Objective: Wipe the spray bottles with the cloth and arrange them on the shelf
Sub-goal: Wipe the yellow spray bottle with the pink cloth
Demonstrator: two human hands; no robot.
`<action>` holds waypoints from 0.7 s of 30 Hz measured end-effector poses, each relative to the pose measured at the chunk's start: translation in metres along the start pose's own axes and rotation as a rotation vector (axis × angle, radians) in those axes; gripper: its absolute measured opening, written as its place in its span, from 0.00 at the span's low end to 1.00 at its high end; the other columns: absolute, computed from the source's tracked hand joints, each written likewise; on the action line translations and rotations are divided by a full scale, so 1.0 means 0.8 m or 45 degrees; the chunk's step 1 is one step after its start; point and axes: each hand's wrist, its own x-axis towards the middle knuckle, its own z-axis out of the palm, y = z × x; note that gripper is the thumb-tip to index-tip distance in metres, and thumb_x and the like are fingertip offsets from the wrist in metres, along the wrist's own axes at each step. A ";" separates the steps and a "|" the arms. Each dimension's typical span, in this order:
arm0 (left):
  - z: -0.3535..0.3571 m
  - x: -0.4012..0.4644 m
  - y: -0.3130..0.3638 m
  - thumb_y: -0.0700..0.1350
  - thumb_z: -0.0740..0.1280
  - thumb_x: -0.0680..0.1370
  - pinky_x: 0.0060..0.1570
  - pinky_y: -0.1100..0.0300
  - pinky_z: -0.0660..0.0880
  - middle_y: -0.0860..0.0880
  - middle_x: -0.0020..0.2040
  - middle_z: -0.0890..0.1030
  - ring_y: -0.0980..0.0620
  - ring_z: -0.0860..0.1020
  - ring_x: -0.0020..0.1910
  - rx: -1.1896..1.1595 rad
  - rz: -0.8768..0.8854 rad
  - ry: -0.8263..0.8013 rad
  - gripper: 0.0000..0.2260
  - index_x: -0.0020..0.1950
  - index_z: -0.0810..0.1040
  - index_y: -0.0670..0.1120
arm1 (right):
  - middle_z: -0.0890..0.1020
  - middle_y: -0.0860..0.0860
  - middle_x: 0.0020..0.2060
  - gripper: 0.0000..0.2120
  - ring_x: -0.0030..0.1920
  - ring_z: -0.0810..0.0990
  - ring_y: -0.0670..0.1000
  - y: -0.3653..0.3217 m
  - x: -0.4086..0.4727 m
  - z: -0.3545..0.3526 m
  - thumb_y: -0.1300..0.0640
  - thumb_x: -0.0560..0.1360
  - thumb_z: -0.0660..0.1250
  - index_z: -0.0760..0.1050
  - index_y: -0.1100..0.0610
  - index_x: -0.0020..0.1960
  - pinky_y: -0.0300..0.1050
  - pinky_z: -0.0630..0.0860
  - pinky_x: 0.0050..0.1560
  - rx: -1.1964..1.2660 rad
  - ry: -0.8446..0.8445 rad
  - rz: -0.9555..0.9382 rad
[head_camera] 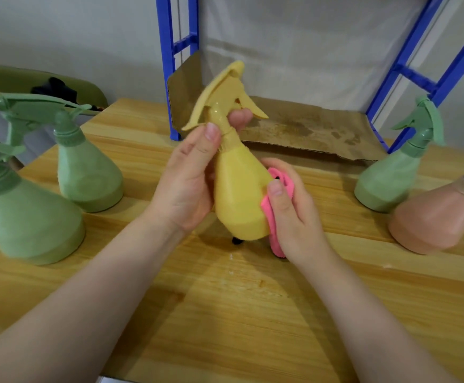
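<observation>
A yellow spray bottle (239, 189) is held just above the wooden table (225, 313), nozzle up and tilted left. My left hand (189, 183) grips its neck, thumb in front and fingers curled behind. My right hand (294, 211) holds a pink cloth (273, 217) pressed against the bottle's lower right side. Two green spray bottles (29, 214) (87, 172) stand at the left. A third green bottle (396, 172) and a peach-coloured bottle (435, 217) stand at the right.
A blue metal shelf frame (174, 64) rises behind the table, with a brown cardboard sheet (308, 131) lying on its lowest level. A green chair back (10, 78) shows at the far left. A grey wall stands behind.
</observation>
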 end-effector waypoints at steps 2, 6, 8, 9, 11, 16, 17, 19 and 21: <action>0.004 -0.005 0.000 0.51 0.63 0.77 0.61 0.53 0.75 0.48 0.61 0.82 0.52 0.77 0.61 0.056 -0.030 -0.134 0.15 0.56 0.82 0.46 | 0.81 0.42 0.55 0.17 0.55 0.80 0.44 -0.002 0.001 -0.002 0.40 0.78 0.60 0.71 0.45 0.63 0.39 0.76 0.55 -0.009 -0.073 0.011; 0.008 -0.016 -0.006 0.48 0.63 0.79 0.59 0.58 0.76 0.50 0.57 0.84 0.52 0.80 0.59 0.227 -0.118 -0.321 0.13 0.57 0.83 0.44 | 0.82 0.45 0.55 0.18 0.57 0.81 0.48 -0.011 0.000 -0.004 0.35 0.76 0.62 0.72 0.43 0.61 0.50 0.78 0.58 -0.017 -0.190 0.083; 0.013 -0.021 -0.007 0.47 0.61 0.80 0.52 0.65 0.76 0.55 0.49 0.85 0.58 0.81 0.51 0.342 -0.160 -0.336 0.12 0.49 0.86 0.50 | 0.81 0.38 0.56 0.18 0.60 0.79 0.44 -0.013 0.000 -0.006 0.35 0.74 0.62 0.72 0.41 0.60 0.47 0.76 0.60 -0.040 -0.201 0.110; 0.015 -0.022 -0.007 0.48 0.62 0.79 0.48 0.67 0.75 0.56 0.44 0.85 0.60 0.81 0.47 0.383 -0.174 -0.308 0.12 0.45 0.86 0.51 | 0.80 0.37 0.57 0.18 0.61 0.78 0.43 -0.013 0.000 -0.006 0.35 0.74 0.62 0.71 0.41 0.60 0.47 0.75 0.62 -0.040 -0.191 0.113; 0.018 -0.022 -0.008 0.47 0.64 0.79 0.42 0.67 0.75 0.56 0.37 0.82 0.61 0.80 0.40 0.402 -0.173 -0.213 0.12 0.39 0.85 0.51 | 0.78 0.39 0.59 0.23 0.63 0.76 0.42 -0.014 0.000 -0.002 0.32 0.71 0.63 0.69 0.41 0.61 0.48 0.74 0.64 -0.033 -0.125 0.118; 0.021 -0.020 -0.007 0.51 0.66 0.76 0.40 0.66 0.77 0.57 0.34 0.82 0.61 0.80 0.37 0.348 -0.170 -0.072 0.12 0.34 0.84 0.55 | 0.81 0.43 0.58 0.25 0.60 0.79 0.41 -0.014 0.001 0.012 0.35 0.67 0.67 0.73 0.44 0.60 0.42 0.76 0.61 0.074 0.099 0.171; 0.021 -0.019 -0.009 0.51 0.66 0.76 0.42 0.64 0.78 0.55 0.35 0.82 0.59 0.80 0.38 0.329 -0.177 -0.054 0.11 0.35 0.84 0.55 | 0.82 0.44 0.56 0.24 0.59 0.80 0.41 -0.015 0.002 0.013 0.35 0.67 0.69 0.75 0.45 0.59 0.40 0.76 0.59 0.093 0.139 0.182; 0.021 -0.018 -0.013 0.50 0.64 0.77 0.45 0.60 0.79 0.53 0.39 0.84 0.56 0.82 0.41 0.300 -0.184 -0.021 0.12 0.38 0.85 0.53 | 0.82 0.43 0.52 0.18 0.55 0.80 0.35 -0.020 0.002 0.012 0.37 0.71 0.71 0.76 0.44 0.56 0.32 0.76 0.52 0.145 0.182 0.198; 0.022 -0.018 -0.015 0.49 0.63 0.79 0.48 0.60 0.80 0.52 0.42 0.85 0.55 0.83 0.45 0.270 -0.161 0.000 0.11 0.43 0.85 0.51 | 0.82 0.40 0.50 0.13 0.54 0.78 0.31 -0.025 0.000 0.008 0.42 0.75 0.63 0.76 0.44 0.56 0.26 0.73 0.50 0.159 0.137 0.193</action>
